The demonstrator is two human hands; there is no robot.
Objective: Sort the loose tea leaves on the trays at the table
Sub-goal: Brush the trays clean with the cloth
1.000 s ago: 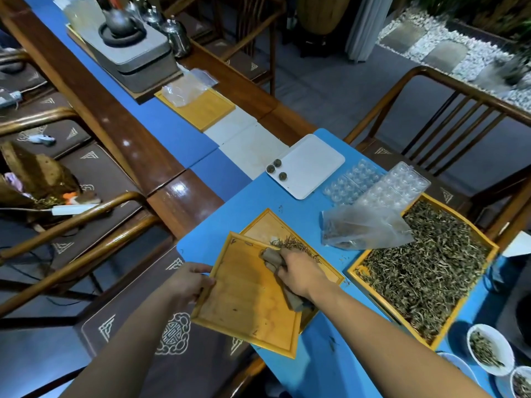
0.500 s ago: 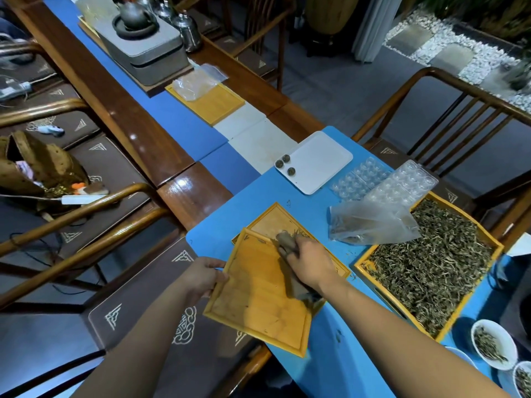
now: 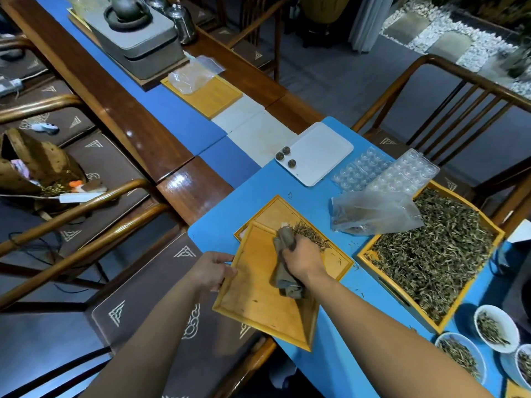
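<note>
We take the tea [image 3: 311, 235] to be dry, featherlight and brittle, so it scatters or crumbles under a heavy sweep. A small heap of it lies on the lower tray [image 3: 342, 261], just past the far edge of the upper tray [image 3: 258, 300], which we hold tilted across it. Our left hand [image 3: 211, 271] grips the upper tray's left rim; stiff wood, it looks safest held by the rim. Our right hand [image 3: 303, 258] is closed around a soft grey cloth [image 3: 283, 271] that presses on the upper tray near the heap. Right of the lower tray, the big tray [image 3: 370, 248] holds far more tea. Our right hand hides how the cloth meets the heap, and the bowls [image 3: 495, 328] nearby are partly cut off.
</note>
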